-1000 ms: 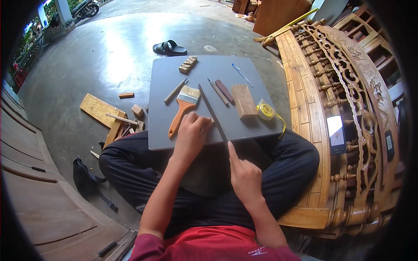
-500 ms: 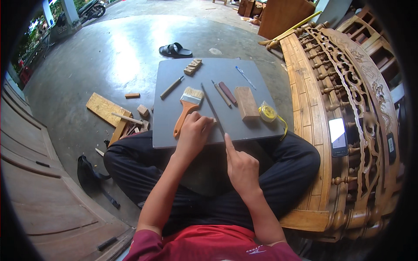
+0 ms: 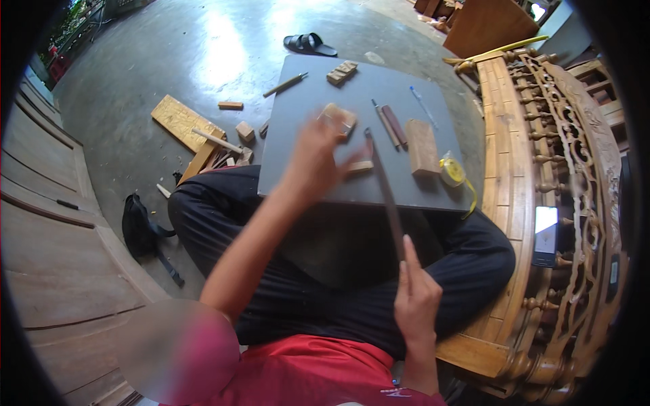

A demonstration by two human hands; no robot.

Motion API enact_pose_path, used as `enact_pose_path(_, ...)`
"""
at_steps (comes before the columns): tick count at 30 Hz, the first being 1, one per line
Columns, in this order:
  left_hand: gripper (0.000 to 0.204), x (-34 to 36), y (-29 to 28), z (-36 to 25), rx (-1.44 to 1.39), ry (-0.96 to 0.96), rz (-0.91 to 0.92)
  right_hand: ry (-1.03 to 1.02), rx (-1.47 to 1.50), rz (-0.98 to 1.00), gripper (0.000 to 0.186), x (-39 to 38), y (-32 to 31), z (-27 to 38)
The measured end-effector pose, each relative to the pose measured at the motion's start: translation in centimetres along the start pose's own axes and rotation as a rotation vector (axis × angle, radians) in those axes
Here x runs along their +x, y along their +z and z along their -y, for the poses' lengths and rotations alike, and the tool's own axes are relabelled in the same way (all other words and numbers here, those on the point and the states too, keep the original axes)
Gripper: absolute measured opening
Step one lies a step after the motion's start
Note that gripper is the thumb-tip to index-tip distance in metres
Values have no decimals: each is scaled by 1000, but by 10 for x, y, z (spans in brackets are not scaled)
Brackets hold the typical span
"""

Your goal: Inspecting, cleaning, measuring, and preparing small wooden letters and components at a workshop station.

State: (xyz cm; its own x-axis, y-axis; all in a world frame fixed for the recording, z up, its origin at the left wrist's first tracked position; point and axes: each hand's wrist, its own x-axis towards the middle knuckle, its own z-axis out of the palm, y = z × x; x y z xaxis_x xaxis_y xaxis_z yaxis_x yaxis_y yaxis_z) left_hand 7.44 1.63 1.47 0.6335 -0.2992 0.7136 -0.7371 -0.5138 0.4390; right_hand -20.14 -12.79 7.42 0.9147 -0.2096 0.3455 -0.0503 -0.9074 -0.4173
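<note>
My left hand, smeared by motion, is over the paintbrush with its thumb spread away from the other fingers. The brush's handle is hidden beneath that hand; only its pale bristle end shows. A small light wood piece lies on the grey board beside the thumb. My right hand is closed round the near end of a long, thin metal file, whose far end reaches over the board. Farther right lie two slim tools, one with a wooden handle and one dark red.
On the board are a wood block, a yellow tape measure, a pen, a notched wood block and another slim tool. Wood scraps and a mallet lie left. A carved bench with a phone stands right.
My left hand has left the small wood piece and moved forward over the brush. My right hand has drawn the file back toward me, off the near edge. The whole view has shifted.
</note>
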Motion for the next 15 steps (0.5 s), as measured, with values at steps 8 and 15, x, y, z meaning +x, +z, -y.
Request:
enact_pose_path(8,71,129,31,207,312,-559,621,122,83,-17,48,13,-15,7)
enact_pose_path(15,50,111,-13,161,544,-397,429,111,71,-77,49,32,-2,-10)
